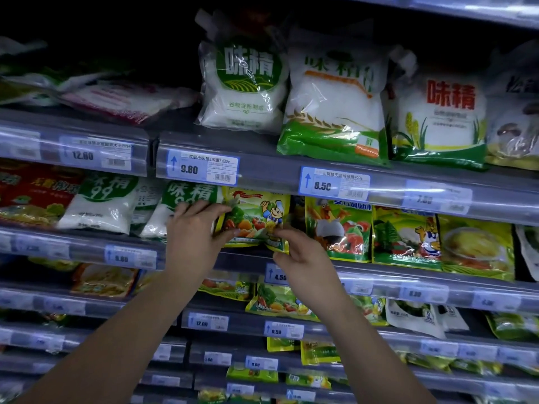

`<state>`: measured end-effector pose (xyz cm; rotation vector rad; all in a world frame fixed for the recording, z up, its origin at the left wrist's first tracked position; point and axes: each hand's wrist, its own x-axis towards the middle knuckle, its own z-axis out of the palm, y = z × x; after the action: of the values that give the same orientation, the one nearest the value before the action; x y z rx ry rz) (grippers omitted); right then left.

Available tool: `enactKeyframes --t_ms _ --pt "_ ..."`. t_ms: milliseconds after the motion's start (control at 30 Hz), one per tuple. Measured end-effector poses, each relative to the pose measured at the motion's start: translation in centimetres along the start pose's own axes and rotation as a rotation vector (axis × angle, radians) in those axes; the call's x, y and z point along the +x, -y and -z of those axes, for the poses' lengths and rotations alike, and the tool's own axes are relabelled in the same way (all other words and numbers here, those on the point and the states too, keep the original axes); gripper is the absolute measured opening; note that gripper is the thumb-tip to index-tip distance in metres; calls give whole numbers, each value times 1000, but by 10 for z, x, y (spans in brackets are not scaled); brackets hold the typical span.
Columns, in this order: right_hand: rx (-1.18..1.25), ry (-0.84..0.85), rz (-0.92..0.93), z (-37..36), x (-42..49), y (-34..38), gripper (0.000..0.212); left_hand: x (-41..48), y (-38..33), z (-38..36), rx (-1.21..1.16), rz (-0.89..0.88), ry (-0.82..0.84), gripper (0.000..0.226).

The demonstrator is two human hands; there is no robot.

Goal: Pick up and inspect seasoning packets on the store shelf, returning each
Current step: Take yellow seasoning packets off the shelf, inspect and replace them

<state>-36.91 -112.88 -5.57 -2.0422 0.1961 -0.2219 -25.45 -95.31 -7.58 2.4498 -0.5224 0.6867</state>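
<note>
Seasoning packet (pixel 256 220), yellow-green, sat mid-frame at the shelf (pixel 291 265) edge, left hand (pixel 198 228) pinching its left side, right hand (pixel 300 258) its lower corner; apparently being lifted or returned, needing both grips kept even.

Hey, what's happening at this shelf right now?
A person stands at a store shelf of seasoning packets. Both hands are on one yellow packet with a cartoon chef and vegetables: the left hand grips its left edge, the right hand pinches its lower right corner. The packet sits at the shelf row beside white packets, just below the 9.80 price tag.
</note>
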Motion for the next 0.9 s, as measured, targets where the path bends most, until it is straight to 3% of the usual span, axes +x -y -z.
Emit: enactKeyframes --t_ms 100,233,400,533,733,800,900 --pt "61 -53 11 15 -10 -5 36 -5 -7 0 38 9 -10 46" --pt "71 -330 60 49 -16 -21 25 -9 -23 0 21 18 0 36" --pt "9 -529 21 84 -27 -45 24 -20 -79 -6 -198 -89 59 32" --pt "-29 -515 3 95 -33 -58 27 -18 -131 -29 -326 18 284 59" --pt "-14 -354 0 99 -39 -73 37 -4 -154 -62 -537 314 422 70" --pt "45 -307 3 103 -41 -77 38 -1 -158 -66 -532 340 429 64" --pt "141 -249 -16 112 -44 -81 39 0 -163 -63 -707 391 358 33"
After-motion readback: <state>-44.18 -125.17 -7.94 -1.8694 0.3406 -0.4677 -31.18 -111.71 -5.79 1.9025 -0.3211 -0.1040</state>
